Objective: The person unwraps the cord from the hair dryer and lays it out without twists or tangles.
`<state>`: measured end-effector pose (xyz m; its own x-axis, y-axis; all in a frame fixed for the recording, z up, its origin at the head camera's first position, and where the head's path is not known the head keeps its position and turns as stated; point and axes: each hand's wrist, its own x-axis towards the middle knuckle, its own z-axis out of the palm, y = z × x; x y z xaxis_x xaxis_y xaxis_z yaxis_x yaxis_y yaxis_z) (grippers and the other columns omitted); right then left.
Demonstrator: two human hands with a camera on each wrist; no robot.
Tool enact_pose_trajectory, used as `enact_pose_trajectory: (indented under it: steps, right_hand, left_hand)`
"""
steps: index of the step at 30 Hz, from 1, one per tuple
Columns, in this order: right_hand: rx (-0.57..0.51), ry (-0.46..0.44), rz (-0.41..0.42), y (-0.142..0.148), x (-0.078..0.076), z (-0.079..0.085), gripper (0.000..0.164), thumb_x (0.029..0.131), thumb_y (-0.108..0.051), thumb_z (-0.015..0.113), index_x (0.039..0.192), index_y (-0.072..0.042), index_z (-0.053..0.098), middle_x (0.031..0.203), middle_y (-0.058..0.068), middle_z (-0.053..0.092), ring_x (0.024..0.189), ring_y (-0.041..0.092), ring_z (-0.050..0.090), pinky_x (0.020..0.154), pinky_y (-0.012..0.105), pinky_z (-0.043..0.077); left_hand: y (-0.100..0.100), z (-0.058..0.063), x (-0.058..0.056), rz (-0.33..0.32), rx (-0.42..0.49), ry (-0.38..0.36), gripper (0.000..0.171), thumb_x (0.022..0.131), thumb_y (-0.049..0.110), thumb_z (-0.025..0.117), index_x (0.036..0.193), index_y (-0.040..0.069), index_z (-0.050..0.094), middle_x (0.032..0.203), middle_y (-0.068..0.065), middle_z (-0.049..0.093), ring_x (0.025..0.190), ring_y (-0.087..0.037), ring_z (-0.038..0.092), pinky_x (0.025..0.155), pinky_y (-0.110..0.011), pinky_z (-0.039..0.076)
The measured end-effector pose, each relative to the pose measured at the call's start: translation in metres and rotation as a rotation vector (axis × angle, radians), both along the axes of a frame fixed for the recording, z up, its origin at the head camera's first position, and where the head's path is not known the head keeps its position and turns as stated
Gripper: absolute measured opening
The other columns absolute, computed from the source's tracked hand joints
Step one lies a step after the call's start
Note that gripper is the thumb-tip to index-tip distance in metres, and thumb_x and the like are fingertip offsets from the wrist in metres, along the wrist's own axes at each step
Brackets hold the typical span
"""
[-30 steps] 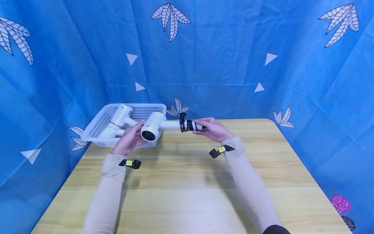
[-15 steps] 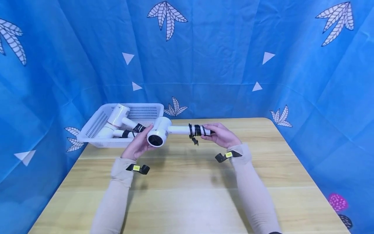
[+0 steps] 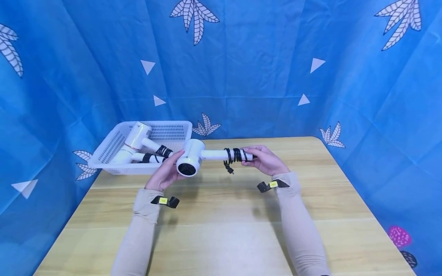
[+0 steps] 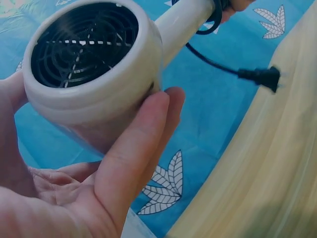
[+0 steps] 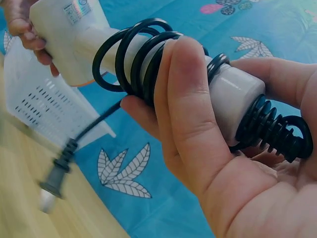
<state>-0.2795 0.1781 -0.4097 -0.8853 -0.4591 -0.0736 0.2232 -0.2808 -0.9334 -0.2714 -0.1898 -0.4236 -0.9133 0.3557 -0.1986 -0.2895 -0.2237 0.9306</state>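
A white hair dryer is held level above the table between both hands. My left hand grips its barrel, thumb on one side and fingers on the other; the left wrist view shows the round dark intake grille. My right hand holds the end of the handle, fingers curled over the black cord wound round it. From the coil dangles the plug. Just left of the left hand, more white hair dryers with wrapped cords lie in a white basket.
The basket stands at the back left of the wooden table. A blue curtain with leaf prints hangs behind the table and along both sides.
Both hands have moved right and slightly toward the body with the hair dryer, away from the basket. The plug now hangs below the handle.
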Motion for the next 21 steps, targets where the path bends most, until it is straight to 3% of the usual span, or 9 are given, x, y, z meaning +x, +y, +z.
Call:
enact_pose_trajectory:
  steps: [9, 15, 21]
  right_hand:
    - [-0.014, -0.002, 0.004, 0.006, -0.005, -0.006, 0.023, 0.106, -0.006, 0.053, 0.108, -0.01, 0.075, 0.126, 0.017, 0.058, 0.089, 0.02, 0.069, 0.081, 0.022, 0.064]
    - [-0.006, 0.009, 0.021, 0.009, -0.008, -0.009, 0.027, 0.107, -0.007, 0.05, 0.109, -0.011, 0.076, 0.127, 0.016, 0.06, 0.089, 0.019, 0.067, 0.08, 0.021, 0.064]
    - [-0.01, 0.006, 0.035, 0.009, -0.008, -0.01, 0.028, 0.107, -0.006, 0.049, 0.11, -0.01, 0.076, 0.122, 0.016, 0.063, 0.082, 0.018, 0.07, 0.079, 0.021, 0.064]
  left_hand:
    - [0.004, 0.0, -0.001, -0.005, -0.034, -0.01, 0.053, 0.107, 0.041, 0.052, 0.147, 0.009, 0.039, 0.112, 0.0, 0.064, 0.091, -0.013, 0.074, 0.084, -0.033, 0.066]
    - [0.007, -0.002, -0.002, -0.007, -0.059, 0.003, 0.064, 0.107, 0.046, 0.05, 0.154, 0.005, 0.035, 0.115, 0.0, 0.064, 0.095, -0.013, 0.074, 0.087, -0.037, 0.066]
    - [0.011, -0.005, -0.003, 0.022, -0.084, -0.019, 0.067, 0.106, 0.048, 0.053, 0.151, 0.001, 0.037, 0.106, 0.002, 0.072, 0.091, -0.011, 0.076, 0.079, -0.034, 0.067]
